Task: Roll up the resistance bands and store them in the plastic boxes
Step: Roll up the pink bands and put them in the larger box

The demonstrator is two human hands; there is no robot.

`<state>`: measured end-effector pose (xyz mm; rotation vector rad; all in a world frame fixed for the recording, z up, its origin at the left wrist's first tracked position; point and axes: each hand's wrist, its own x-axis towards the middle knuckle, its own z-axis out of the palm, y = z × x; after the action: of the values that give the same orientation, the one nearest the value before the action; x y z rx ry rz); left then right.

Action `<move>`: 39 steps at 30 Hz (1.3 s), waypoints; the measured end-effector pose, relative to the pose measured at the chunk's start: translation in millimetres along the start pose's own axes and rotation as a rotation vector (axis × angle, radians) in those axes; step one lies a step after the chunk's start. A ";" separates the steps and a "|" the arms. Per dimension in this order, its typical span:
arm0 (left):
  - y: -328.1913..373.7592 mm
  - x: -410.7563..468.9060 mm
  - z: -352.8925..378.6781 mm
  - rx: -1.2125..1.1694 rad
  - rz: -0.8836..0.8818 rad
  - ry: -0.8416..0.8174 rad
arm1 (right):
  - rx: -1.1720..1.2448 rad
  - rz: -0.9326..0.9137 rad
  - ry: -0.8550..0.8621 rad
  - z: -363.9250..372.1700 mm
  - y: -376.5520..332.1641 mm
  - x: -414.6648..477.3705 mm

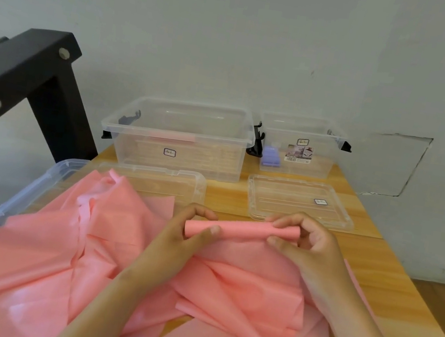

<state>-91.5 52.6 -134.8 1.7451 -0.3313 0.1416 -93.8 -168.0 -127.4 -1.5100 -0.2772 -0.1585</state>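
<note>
From where I sat watching the feed, the loose pile of pink bands [57, 252] was heaped over the left and near side of the table [390, 290], spilling out of a clear tray [33, 188] at about 9 o'clock, handy for pulling the next one. The left hand [189, 233] was closed around one end of the pink roll [240, 229], thumb on top, and the right hand [306, 242] pinched the other end, so the roll stayed tight and level just above the pile. At 12 o'clock sat the big clear box [179, 137], lid off, with what looked like one pink roll inside already, hard to say through the plastic. The smaller box [299, 146] at 1 o'clock held something purple [271, 156], its lid [298, 201] lying flat in front.
</note>
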 end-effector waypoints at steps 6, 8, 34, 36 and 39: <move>-3.0 1.3 1.6 -0.105 -0.001 0.085 | -0.064 0.102 0.004 1.9 4.1 1.7; -4.5 1.2 1.9 -0.077 -0.027 0.048 | -0.059 0.048 0.032 1.2 3.3 0.8; -2.4 0.8 6.2 0.006 0.003 0.137 | -0.075 0.012 0.017 6.0 5.2 -0.8; -1.5 -1.3 7.2 0.021 -0.001 0.119 | -0.090 0.007 0.024 6.5 5.6 -0.8; -1.7 -2.6 7.8 0.055 0.000 0.111 | -0.090 -0.001 0.028 7.0 6.6 -0.5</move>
<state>-94.2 45.6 -138.7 1.7839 -0.2488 0.2487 -93.0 -160.7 -133.7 -1.5952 -0.2511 -0.1951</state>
